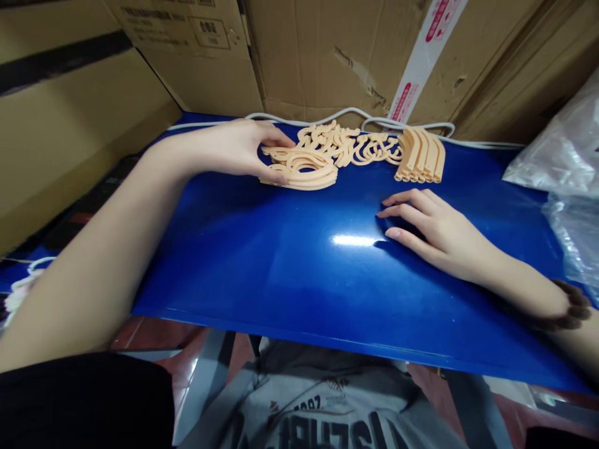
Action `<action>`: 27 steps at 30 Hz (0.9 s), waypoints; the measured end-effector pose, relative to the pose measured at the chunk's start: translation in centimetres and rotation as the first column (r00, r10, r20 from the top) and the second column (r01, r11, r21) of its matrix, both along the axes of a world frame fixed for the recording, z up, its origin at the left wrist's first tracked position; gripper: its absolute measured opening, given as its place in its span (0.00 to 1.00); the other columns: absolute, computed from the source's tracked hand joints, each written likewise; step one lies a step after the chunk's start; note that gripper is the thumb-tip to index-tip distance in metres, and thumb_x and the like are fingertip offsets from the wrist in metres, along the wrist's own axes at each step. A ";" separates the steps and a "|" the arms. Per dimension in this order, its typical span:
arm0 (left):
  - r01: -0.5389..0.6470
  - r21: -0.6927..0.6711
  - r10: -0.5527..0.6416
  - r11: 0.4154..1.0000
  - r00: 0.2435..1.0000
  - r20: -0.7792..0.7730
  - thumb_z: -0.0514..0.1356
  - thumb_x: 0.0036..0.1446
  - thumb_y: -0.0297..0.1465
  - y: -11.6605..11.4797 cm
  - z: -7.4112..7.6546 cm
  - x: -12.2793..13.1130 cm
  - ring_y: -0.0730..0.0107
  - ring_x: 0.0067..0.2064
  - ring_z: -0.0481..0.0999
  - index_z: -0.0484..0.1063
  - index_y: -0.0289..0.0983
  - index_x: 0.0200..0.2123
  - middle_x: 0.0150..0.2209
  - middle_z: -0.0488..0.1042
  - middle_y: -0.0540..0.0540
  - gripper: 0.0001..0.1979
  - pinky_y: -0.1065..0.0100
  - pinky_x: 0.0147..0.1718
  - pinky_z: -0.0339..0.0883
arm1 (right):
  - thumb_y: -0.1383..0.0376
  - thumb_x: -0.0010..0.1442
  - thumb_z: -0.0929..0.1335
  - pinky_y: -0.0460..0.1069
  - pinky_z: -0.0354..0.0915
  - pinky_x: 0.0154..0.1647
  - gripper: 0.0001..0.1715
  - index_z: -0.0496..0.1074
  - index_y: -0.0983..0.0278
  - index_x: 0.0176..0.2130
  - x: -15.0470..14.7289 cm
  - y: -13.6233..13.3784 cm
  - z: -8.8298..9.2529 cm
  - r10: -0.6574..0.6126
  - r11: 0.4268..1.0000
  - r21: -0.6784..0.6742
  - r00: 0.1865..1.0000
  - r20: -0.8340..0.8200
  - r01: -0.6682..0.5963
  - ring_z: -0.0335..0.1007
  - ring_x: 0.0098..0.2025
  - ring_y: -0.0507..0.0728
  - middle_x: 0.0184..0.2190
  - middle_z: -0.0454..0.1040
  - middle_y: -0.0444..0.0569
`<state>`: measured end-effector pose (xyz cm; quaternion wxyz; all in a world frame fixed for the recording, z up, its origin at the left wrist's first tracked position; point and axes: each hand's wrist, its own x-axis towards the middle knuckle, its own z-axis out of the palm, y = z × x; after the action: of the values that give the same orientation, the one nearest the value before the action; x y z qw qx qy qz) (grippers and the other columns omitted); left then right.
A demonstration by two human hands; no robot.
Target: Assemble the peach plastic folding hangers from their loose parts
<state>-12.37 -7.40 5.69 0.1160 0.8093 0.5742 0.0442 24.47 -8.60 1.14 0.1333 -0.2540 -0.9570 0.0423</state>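
Note:
My left hand [248, 148] reaches to the back of the blue table, its thumb and fingers on the left end of a stack of curved peach-coloured pieces [311, 181]. Just behind and to the right of that stack lies a pile of small hook-shaped peach pieces [334, 140], with more curly ones [377, 148] beside it. Farther right, several curved flat pieces [421, 156] sit side by side in a group. My right hand [430, 227] hovers low over or rests on the table in front of that group, fingers apart and holding nothing.
Cardboard boxes [318, 62] stand along the table's back and left side. A white cable [346, 112] runs behind the pieces. Clear plastic bags [561, 149] lie at the right. The blue table's [281, 268] front edge is near my body.

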 end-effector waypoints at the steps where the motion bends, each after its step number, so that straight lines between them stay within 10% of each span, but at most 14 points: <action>1: -0.003 -0.003 0.003 1.000 1.000 0.002 0.62 0.52 0.56 0.0 0.0 0.0 0.51 0.60 0.70 0.66 0.41 0.64 0.64 0.69 0.47 0.42 0.55 0.61 0.64 | 0.55 0.71 0.61 0.59 0.63 0.58 0.22 0.73 0.66 0.52 0.0 0.0 0.0 0.002 1.000 0.008 1.000 0.004 -0.002 0.68 0.54 0.64 0.53 0.71 0.58; 27: -0.014 -0.020 0.016 1.000 0.998 0.066 0.64 0.46 0.58 0.4 -0.7 0.5 0.50 0.63 0.68 0.67 0.46 0.64 0.65 0.68 0.51 0.44 0.54 0.65 0.59 | 0.55 0.71 0.63 0.58 0.66 0.55 0.22 0.72 0.68 0.54 -0.2 -0.3 0.0 0.026 0.994 0.105 0.998 0.060 -0.033 0.68 0.52 0.64 0.53 0.70 0.60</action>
<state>-11.85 -6.99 4.98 0.1424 0.8018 0.5765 0.0662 24.31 -8.85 1.14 0.1181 -0.2335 -0.9651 -0.0139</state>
